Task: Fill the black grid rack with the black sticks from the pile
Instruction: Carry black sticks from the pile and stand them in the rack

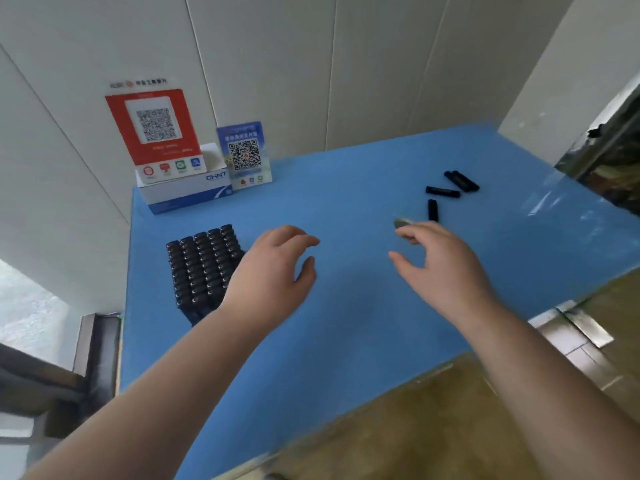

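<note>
The black grid rack stands at the left of the blue table, its cells packed with upright black sticks. My left hand hovers just right of the rack, fingers spread, holding nothing. A few loose black sticks lie at the far right: one nearest my fingers, another behind it, and a pair farthest back. My right hand reaches toward them, fingers apart, its fingertips a little short of the nearest stick. A small blurred greyish thing shows at its fingertips; I cannot tell what it is.
A white and blue box with a red QR sign and a blue QR sign stands at the back left by the wall. The blue table ends at a front edge over a brown floor.
</note>
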The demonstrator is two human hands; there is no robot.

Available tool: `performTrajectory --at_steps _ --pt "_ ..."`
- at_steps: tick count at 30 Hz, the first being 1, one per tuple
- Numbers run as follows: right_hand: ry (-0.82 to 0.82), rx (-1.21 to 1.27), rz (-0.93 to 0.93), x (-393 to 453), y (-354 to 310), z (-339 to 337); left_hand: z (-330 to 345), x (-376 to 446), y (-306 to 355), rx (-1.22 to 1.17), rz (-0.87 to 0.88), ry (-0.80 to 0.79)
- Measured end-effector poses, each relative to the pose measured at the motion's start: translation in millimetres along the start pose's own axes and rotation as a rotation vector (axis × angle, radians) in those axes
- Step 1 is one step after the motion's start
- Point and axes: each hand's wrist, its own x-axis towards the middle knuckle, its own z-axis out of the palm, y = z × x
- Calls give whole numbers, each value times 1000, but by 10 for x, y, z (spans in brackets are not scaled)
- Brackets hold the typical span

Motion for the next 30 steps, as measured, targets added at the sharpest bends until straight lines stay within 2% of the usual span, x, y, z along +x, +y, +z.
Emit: performTrajectory --at_steps 5,10,17,23,30 --pt "15 -153 44 -411 585 -604 335 -39 660 102 121 -31" --pt "24 -277 51 -783 1133 -1153 635 -26 1433 159 69 -78" --pt "-6 -315 92 -1113 1762 -1655 1075 3 2281 158 67 -125" --pt "-8 -291 106 -1083 2076 -1781 1324 206 2565 179 81 -153" --pt "6 -293 57 -591 2391 -1733 1631 680 2569 186 77 -139"
